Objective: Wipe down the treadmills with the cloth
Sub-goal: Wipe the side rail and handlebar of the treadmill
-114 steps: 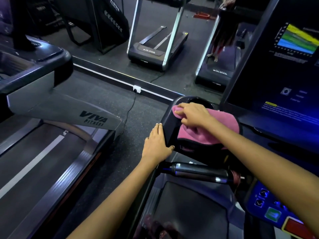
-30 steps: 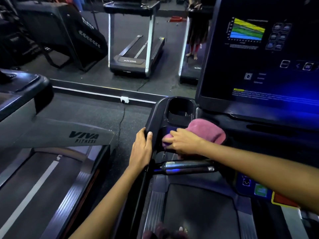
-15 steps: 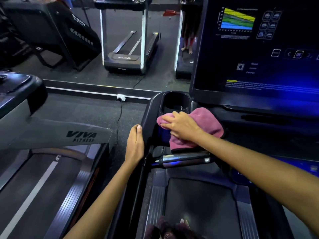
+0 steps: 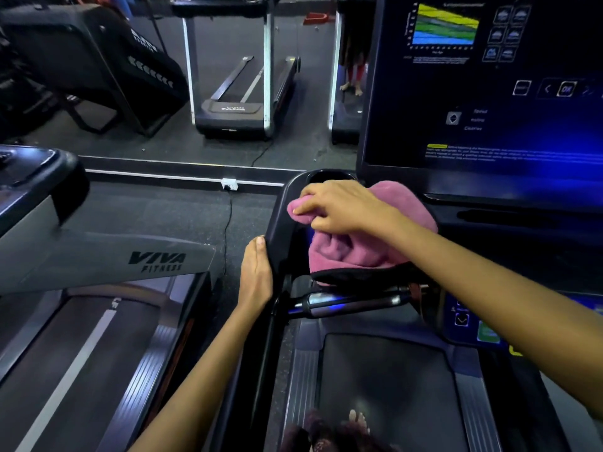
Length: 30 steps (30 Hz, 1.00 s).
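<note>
Pressing the cloth (image 4: 352, 252) with curled right hand (image 4: 339, 207) (left hand (image 4: 256, 275) flat, released).

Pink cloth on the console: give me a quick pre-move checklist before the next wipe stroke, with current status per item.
1. Right hand grips the pink cloth, fingers curled into it: ok.
2. Cloth in contact with the console tray, beside the cup holder: ok.
3. Left hand rests with straight fingers on the tray's outer edge, bracing: ok.
4. Cloth clear of the lit screen controls: ok, it lies below the screen's lower edge.
5. Silver handlebar below the cloth wiped: cannot tell.
6. Belt stopped underfoot: cannot tell from one still frame.
</note>
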### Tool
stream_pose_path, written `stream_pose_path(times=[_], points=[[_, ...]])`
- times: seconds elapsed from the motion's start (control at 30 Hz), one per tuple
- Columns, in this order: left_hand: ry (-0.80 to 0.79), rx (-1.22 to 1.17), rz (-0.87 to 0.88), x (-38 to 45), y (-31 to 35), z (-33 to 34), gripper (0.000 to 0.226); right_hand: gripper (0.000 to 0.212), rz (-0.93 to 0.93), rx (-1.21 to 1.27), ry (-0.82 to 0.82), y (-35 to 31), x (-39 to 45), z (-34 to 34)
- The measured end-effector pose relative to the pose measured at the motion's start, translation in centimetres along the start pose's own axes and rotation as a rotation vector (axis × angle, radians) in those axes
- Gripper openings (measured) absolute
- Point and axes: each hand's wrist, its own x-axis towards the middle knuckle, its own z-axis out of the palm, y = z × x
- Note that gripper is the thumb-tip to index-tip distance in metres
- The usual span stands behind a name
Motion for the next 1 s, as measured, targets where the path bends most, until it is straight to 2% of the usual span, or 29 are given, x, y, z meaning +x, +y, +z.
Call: stream_pose_path(times=[0.13, 0.3, 0.37, 0.43, 0.53, 0.63, 0.87, 1.0], points=[[0.013, -0.038, -0.008, 0.3, -0.5, 0.0, 0.055, 0.031, 0.134, -0.035, -0.113, -2.2, -3.3, -1.2], [0.012, -0.049, -0.019, 0.2, -0.4, 0.0, 0.074, 0.018, 0.328, 0.091, -0.162, -5.1, -7.7, 4.8], [0.009, -0.045, -0.023, 0.0, -0.4, 0.0, 0.074, 0.021, 0.387, 0.049, -0.110, -6.6, -8.3, 7.3], [0.008, -0.033, -0.022, 0.0, -0.2, 0.0, 0.072, 0.024, 0.340, -0.072, -0.040, -8.4, -7.8, 9.1], [0.005, -0.022, -0.029, 0.0, -0.3, 0.1, 0.076, 0.026, 0.228, -0.112, 0.024, -10.7, -6.4, 10.7], [0.005, -0.029, -0.042, 0.0, -0.6, 0.0, 0.079, 0.025, 0.235, -0.131, 0.079, -11.1, -6.9, 11.3], [-0.003, 0.004, -0.040, -0.3, -0.6, -0.2, 0.056, 0.036, 0.562, -0.210, 0.174, -5.2, -13.1, 9.9], [-0.011, 0.011, -0.038, -0.4, -0.6, -0.1, 0.056, 0.044, 0.622, -0.234, 0.199, -6.7, -12.6, 11.2]])
